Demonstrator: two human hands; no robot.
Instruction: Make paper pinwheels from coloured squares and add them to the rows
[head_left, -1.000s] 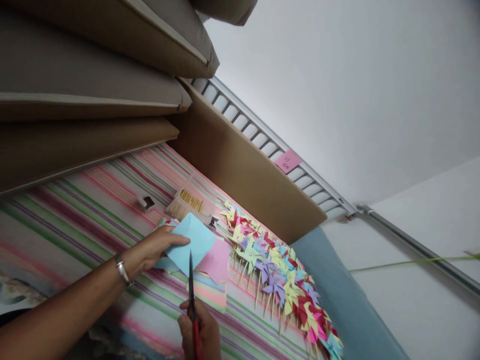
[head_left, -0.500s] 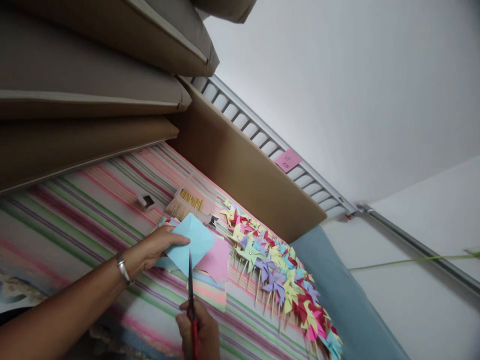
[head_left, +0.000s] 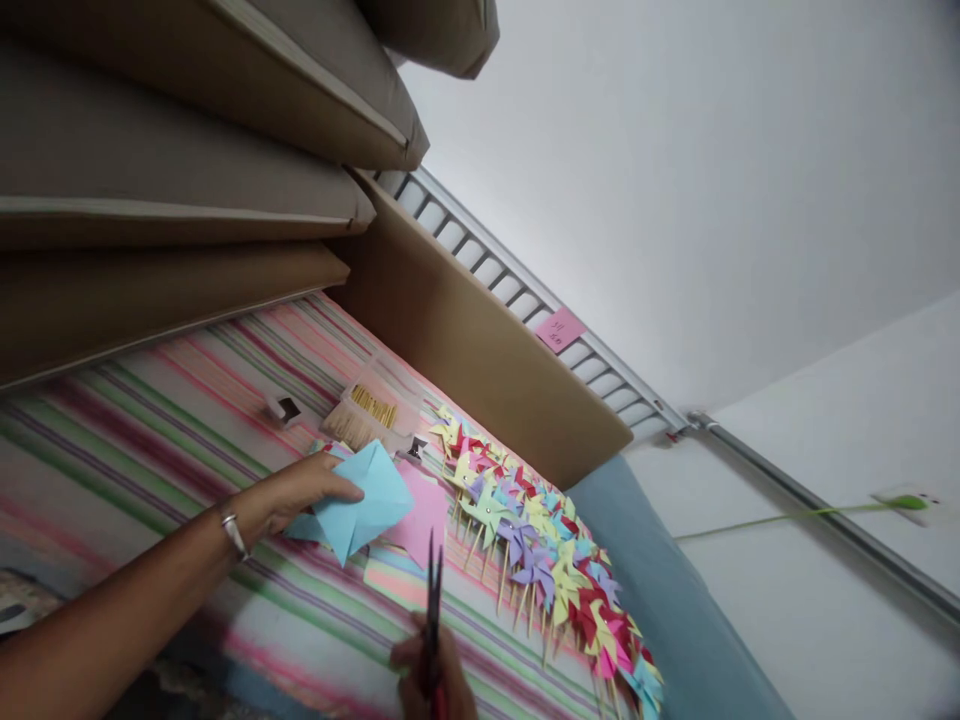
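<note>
Pinched between thumb and fingers of my left hand (head_left: 315,487) is a light blue paper square (head_left: 371,498), with slits showing along its lower right side. My right hand (head_left: 435,670) is closed around red-handled scissors (head_left: 433,600), their dark blades pointing up and slightly apart, off to the right of the paper. Pink paper (head_left: 424,510) lies beneath the blue square. Just behind, a clear plastic box (head_left: 367,415) holds short wooden sticks. Many coloured paper pinwheels (head_left: 532,540) on sticks lie in a long cluster to the right.
A striped cloth (head_left: 187,420) covers the surface. Grey-brown cushions (head_left: 150,170) hang over the upper left. A brown board (head_left: 480,340) and a white rail (head_left: 525,290) with a pink note (head_left: 560,329) stand behind. A small clear case (head_left: 283,408) lies left of the box.
The scissors have moved right and away from the blue paper, which now shows a cut with its corners parted. My left hand still holds it. The whole view has shifted slightly.
</note>
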